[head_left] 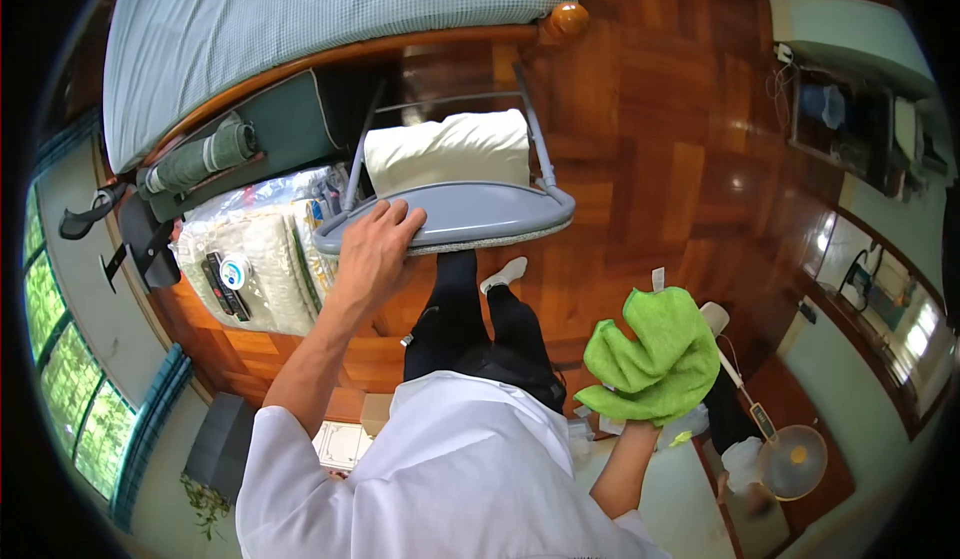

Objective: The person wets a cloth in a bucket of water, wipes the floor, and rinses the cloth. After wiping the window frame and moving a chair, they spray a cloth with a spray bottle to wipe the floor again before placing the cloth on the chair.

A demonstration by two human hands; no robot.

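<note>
My left hand (378, 244) is closed over the near left edge of the grey plastic backrest of a metal-framed chair (470, 214). On the chair, beyond the backrest, lies a folded white cloth (447, 152). Out to the right, a bright green cleaning cloth (655, 354) with a white tag is bunched up in my right hand (640, 433). The cloth covers most of that hand's fingers; the wrist shows below it. A gap of bare wooden floor separates the cloth from the chair.
A bed (340, 9) with a checked cover stands ahead, its wooden post (568, 21) at the corner. Packed bedding (260, 269) with remotes (226, 287) on top sits left of the chair. An electric swatter (792, 459) and a white table (670, 504) are at lower right.
</note>
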